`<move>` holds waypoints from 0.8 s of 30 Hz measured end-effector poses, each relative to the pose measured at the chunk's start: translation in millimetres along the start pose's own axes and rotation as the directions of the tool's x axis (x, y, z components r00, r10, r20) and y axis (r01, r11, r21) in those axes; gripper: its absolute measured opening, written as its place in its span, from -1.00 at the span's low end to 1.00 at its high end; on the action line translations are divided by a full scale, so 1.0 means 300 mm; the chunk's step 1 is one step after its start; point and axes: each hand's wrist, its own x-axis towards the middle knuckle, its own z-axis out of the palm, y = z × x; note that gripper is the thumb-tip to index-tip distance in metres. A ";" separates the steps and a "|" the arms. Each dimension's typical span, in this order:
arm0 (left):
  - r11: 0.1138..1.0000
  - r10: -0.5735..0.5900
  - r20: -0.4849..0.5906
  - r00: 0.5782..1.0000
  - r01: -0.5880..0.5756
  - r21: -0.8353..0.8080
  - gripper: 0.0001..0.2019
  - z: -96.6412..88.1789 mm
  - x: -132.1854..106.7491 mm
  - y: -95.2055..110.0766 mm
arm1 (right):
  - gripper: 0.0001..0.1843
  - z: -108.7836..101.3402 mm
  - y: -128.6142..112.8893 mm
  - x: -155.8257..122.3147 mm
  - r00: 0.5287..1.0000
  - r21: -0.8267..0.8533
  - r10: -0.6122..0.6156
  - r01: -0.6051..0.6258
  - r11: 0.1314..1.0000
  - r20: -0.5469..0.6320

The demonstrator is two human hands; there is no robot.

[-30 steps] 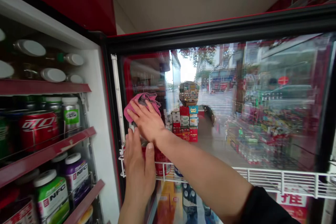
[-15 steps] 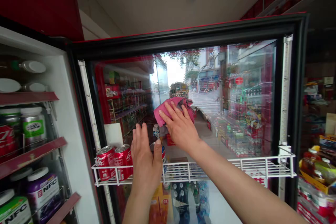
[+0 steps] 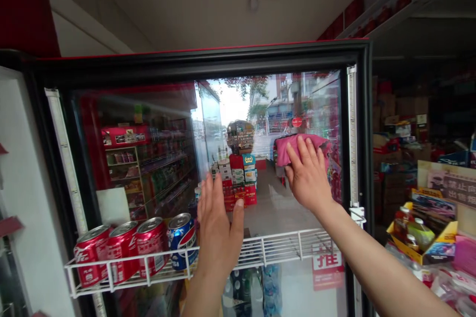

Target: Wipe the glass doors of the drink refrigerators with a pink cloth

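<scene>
A glass door [image 3: 260, 109] of a drinks cooler, framed in black with a red top edge, stands open before me. My right hand [image 3: 308, 173] presses a crumpled pink cloth [image 3: 297, 147] against the glass at the upper right of the pane. My left hand [image 3: 219, 230] lies flat on the glass lower down and to the left, fingers spread, holding nothing. Its palm stands just above a white wire rack [image 3: 278, 250] mounted on the door.
Red cola cans [image 3: 150, 240] and a blue Pepsi can [image 3: 181, 237] stand in the rack. The white cooler wall [image 3: 15, 208] is at far left. Stacked cartons [image 3: 397, 133] and a yellow display box of bottles [image 3: 420, 237] lie right of the door.
My right hand and the pink cloth have moved right across the glass. The door now sits further right in view, and the cooler's inner shelves have slid out at left.
</scene>
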 end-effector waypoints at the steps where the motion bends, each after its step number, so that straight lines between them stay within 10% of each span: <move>1: 1.000 0.004 0.004 1.000 -0.004 -0.012 -0.21 0.010 0.002 0.007 | -0.30 0.001 0.036 0.000 0.999 -0.009 0.030 -0.030 1.000 -0.023; 5: 0.999 0.020 -0.015 1.000 -0.020 -0.040 -0.22 0.025 0.012 0.015 | -0.20 0.032 0.073 0.037 0.950 0.021 0.262 -0.262 0.965 -0.170; 9: 1.000 0.015 -0.028 0.999 -0.015 -0.001 -0.23 -0.002 0.031 0.000 | -0.13 0.078 -0.062 0.116 0.861 0.106 0.432 -0.420 0.901 -0.269; 24: 0.994 0.060 -0.120 0.991 -0.048 0.099 -0.24 -0.152 0.105 -0.100 | -0.23 0.085 -0.608 0.307 0.999 0.244 -0.045 0.042 0.969 0.004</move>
